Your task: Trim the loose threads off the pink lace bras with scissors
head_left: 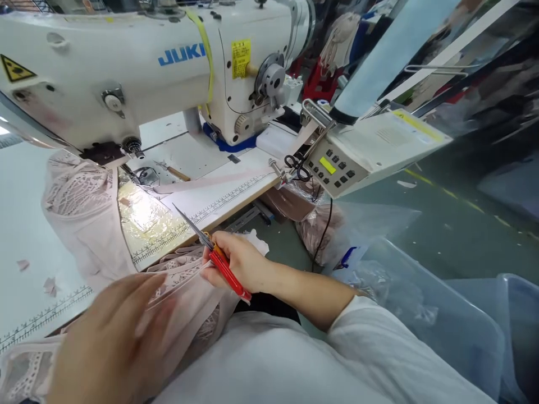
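In the head view my right hand [244,261] is closed around red-handled thread snips [225,269], their pointed metal blades directed up and left over the table edge. An edge of pale pink lace fabric [185,314] runs up to the fingers of that hand; whether they pinch it is unclear. At the lower left my left hand [112,336] is over the same fabric, smeared by motion, so its grip cannot be made out. More of the pink lace garment [80,207] lies on the table beneath the sewing head.
A white JUKI sewing machine [177,73] stands behind the work table [236,193], which has printed ruler markings. A small wooden-handled tool [179,173] lies near the needle area. A control box [345,160] hangs at the right, above clear plastic bins [455,314].
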`<state>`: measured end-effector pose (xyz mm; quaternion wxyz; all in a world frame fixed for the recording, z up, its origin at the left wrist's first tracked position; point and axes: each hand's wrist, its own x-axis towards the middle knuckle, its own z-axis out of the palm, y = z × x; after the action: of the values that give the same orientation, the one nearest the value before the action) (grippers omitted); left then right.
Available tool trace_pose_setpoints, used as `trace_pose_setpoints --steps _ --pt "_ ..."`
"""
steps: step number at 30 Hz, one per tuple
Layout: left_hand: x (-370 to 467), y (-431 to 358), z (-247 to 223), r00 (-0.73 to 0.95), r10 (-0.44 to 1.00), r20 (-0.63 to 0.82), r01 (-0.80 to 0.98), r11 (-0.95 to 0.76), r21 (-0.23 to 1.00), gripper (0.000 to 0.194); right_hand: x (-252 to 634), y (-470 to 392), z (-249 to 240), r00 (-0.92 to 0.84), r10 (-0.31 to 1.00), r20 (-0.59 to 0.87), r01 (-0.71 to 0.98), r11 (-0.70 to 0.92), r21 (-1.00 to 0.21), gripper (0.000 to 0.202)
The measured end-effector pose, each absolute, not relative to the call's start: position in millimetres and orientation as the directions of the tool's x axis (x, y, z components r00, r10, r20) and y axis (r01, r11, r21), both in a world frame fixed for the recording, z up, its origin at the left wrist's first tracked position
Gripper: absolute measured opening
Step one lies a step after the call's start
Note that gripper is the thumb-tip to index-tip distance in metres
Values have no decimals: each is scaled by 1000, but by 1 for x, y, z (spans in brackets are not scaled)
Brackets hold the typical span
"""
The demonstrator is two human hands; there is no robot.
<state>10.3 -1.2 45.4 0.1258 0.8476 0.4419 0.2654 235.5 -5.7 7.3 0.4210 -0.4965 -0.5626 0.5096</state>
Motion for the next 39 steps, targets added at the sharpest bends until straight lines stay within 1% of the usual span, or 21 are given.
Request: trace_pose_setpoints --steps 2,3,4,5,7,9,10,12,13,14,16,19,21,23,25,27,29,30,32,35,39 --pt "31 11 38 664 652 366 614 -755 229 20 237 -3 8 -168 983 -72 94 -57 -994 36" --pt "39 16 35 718 592 367 579 -800 157 17 238 -1 9 -175 981 -90 75 -78 -994 37" --pt "46 20 32 743 566 358 559 -818 134 15 240 1 9 -185 977 -104 60 -95 -994 37" --pt "50 24 30 733 584 349 562 -809 173 13 242 2 9 -194 974 -115 46 -108 -993 38" --pt "52 29 27 678 685 267 593 -724 352 11 246 6 7 -210 970 -124 11 -124 -992 40" --pt "48 33 26 597 798 83 635 -534 558 13 249 9 5 -212 970 -119 -47 -132 -990 41" --pt "46 35 26 554 832 -28 654 -414 633 15 250 11 3 -208 971 -115 -73 -133 -988 40" --pt "43 37 26 496 842 -214 661 -205 722 20 250 14 2 -197 975 -99 -109 -122 -987 36" --pt "43 38 25 474 839 -267 648 -127 751 22 250 15 2 -196 977 -83 -120 -107 -987 34" --pt "44 39 25 453 841 -296 631 -68 773 21 250 16 2 -195 979 -63 -128 -89 -988 32" --pt "48 41 25 444 844 -302 589 -21 808 20 249 17 4 -204 979 -22 -139 -51 -989 30" --pt "56 44 26 502 826 -256 528 -58 847 14 250 20 7 -226 974 7 -140 -25 -990 30" --pt "58 45 26 548 810 -210 475 -96 875 13 254 23 4 -268 963 29 -121 -4 -993 30" --pt "59 45 27 523 836 -168 421 -82 903 12 262 27 -2 -315 946 74 -36 66 -997 35" --pt "59 43 28 441 885 -152 367 -23 930 11 271 31 -9 -365 926 97 156 164 -974 39" --pt "59 40 30 331 928 -172 335 55 941 10 278 33 -14 -430 900 68 388 252 -887 35" --pt "60 35 33 238 955 -174 314 94 945 8 282 34 -16 -502 865 -13 547 306 -780 24" --pt "61 33 34 198 966 -164 304 99 948 8 282 33 -15 -529 847 -54 590 322 -740 19" --pt "62 31 36 135 983 -124 274 83 958 8 281 31 -13 -559 819 -129 638 326 -698 13" --pt "65 30 38 72 992 -100 244 80 966 9 278 28 -9 -562 804 -195 677 312 -667 14" --pt "64 30 39 43 995 -94 248 80 965 12 276 27 -6 -555 799 -229 705 307 -639 17"
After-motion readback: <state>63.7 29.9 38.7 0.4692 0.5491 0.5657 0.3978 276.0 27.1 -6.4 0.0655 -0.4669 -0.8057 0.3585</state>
